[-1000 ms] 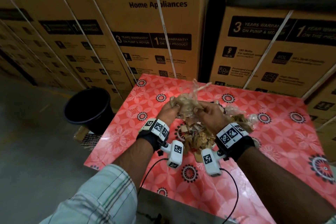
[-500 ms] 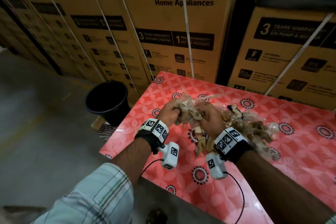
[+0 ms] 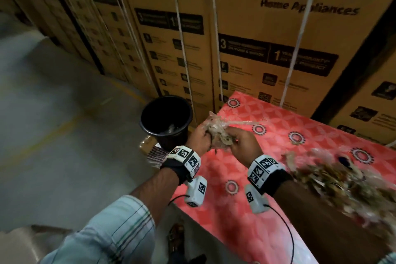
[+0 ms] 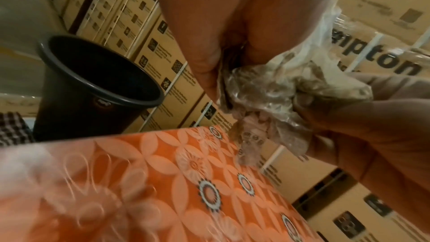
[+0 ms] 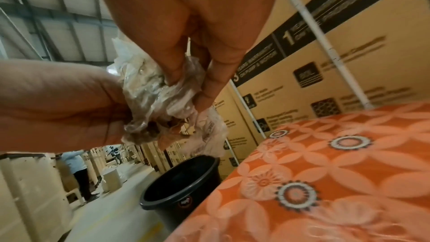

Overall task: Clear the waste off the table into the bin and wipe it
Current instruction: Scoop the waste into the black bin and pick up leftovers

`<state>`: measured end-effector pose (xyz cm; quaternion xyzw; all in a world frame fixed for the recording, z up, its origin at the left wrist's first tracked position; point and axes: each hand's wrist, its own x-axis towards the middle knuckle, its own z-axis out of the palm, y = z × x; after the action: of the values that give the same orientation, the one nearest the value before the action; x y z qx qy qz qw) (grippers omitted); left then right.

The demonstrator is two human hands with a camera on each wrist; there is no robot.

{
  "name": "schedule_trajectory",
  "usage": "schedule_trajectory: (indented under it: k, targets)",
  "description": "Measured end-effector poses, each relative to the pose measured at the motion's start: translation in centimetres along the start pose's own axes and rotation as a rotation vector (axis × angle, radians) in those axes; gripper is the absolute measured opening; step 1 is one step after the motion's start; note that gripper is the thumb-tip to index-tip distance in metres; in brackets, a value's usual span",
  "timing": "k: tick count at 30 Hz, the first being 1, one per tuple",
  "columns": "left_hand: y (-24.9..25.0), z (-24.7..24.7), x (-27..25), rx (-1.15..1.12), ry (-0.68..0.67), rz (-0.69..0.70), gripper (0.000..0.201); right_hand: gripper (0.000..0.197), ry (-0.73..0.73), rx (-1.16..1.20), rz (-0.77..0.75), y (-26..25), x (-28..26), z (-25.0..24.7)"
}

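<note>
Head view: both the left hand (image 3: 200, 138) and the right hand (image 3: 243, 146) clutch a crumpled clear-plastic wad of brown scraps (image 3: 216, 129). A round black plastic bin (image 3: 166, 119) stands on the floor just left of them, nearer the left hand.

Both hands (image 5: 177, 30) gripping crumpled plastic waste (image 5: 160, 106), above black bin (image 5: 181, 183), beside table (image 5: 325, 181)

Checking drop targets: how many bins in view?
1: a black bin on the floor by the table's left corner, in front of the stacked cartons. Others could sit outside the views.

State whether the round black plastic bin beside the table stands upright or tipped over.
Upright: the round black plastic bin stands on the floor, open mouth upward, in every view.
</note>
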<state>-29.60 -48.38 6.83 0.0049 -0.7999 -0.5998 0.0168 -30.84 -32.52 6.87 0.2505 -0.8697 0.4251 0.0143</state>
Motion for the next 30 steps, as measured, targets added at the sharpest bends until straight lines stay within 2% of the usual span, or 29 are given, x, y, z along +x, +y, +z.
schedule_trajectory:
  k: [3, 6, 8, 15, 18, 20, 23, 27, 30]
  targets:
    - [-2.4, -5.2, 2.3, -0.01, 0.026, 0.002, 0.055, 0.028, -0.017, -0.03, 0.0, -1.8, 4.6, 4.2]
    - [-5.5, -11.2, 4.9, 0.025, 0.086, -0.082, 0.051, 0.027, -0.073, -0.025, 0.039, -3.6, 10.0, 8.6]
    - [-6.0, -13.4, 5.4, 0.012, 0.058, -0.102, 0.051, 0.028, -0.109, -0.012, 0.061, -4.5, 11.7, 9.8]
    - [-10.4, -22.2, 10.8, 0.007, -0.082, -0.307, 0.062, 0.032, -0.148, 0.042, 0.183, -5.7, 19.6, 17.5]
    - [-11.3, -23.8, 12.0, -0.021, -0.17, -0.307, 0.062, 0.04, -0.223, 0.063, 0.261, -5.3, 21.6, 19.2]
    - [-12.1, -24.1, 12.7, -0.012, -0.175, -0.312, 0.063, 0.042, -0.252, 0.043, 0.304, -4.8, 22.7, 20.2]
    - [-14.2, -24.1, 13.6, 0.037, -0.121, -0.326, 0.064, 0.036, -0.264, -0.035, 0.329, -3.9, 24.5, 22.0]
    - [-16.9, -24.1, 14.3, 0.162, -0.076, -0.404, 0.06, 0.036, -0.377, -0.262, 0.404, -2.1, 25.9, 24.5]
    - [-18.1, -23.6, 14.4, 0.255, -0.018, -0.457, 0.06, 0.033, -0.386, -0.367, 0.472, -1.3, 26.1, 26.0]
